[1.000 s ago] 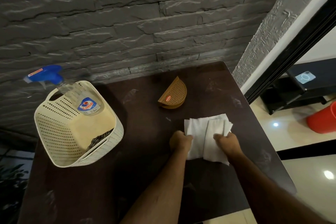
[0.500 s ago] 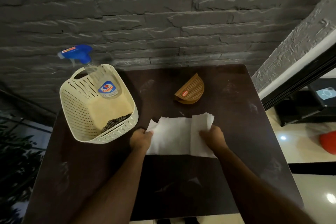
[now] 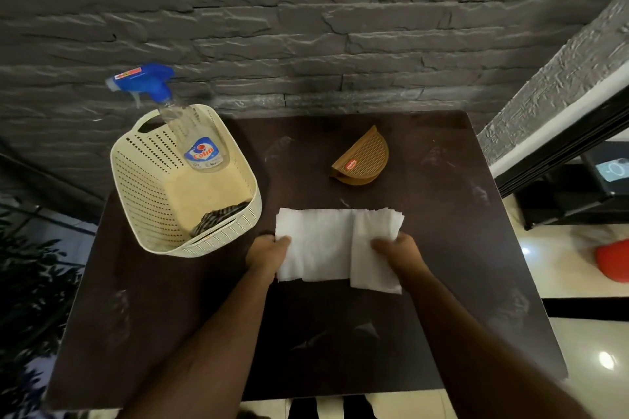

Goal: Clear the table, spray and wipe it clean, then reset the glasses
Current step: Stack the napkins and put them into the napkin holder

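Centrally, on the dark brown square tabletop (image 3: 442, 265), lies a white sheet of paper tissue (image 3: 320, 241), partly unfolded, with a narrower folded flap overlapping its right portion. The left hand (image 3: 267, 253) pinches the tissue's left edge, thumb on top and fingers curled beneath. The right hand (image 3: 396, 250) grasps the folded flap at the tissue's right side, fingers clenched round the paper; the exact lie of the fingertips cannot be told because the hand is blurred. Both forearms reach in from the near edge of the table.

Left of the tissue and just beside it stands a cream perforated plastic basket (image 3: 143, 180) with a cut-out handle, tilted in this wide-angle view. Inside the basket, against its far wall, leans a clear spray bottle with a blue trigger head (image 3: 204, 150); the trigger head projects above the basket rim, and the label bears a red and blue mark. At the basket's near corner, closest to the tissue, lies a dark striped cloth (image 3: 218, 218), bunched.

Beyond the tissue, toward the wall, and apart from it stands a brown semicircular ribbed plastic napkin holder (image 3: 362, 160) with a small red oval label. Faint smears show on the tabletop around the tissue.

Behind the table rises a dark grey rough stone-brick wall (image 3: 306, 27). Right of the tissue, off the table, a glossy pale tiled floor (image 3: 585, 333) carries a red rounded object (image 3: 612, 258), cut off by the frame edge.
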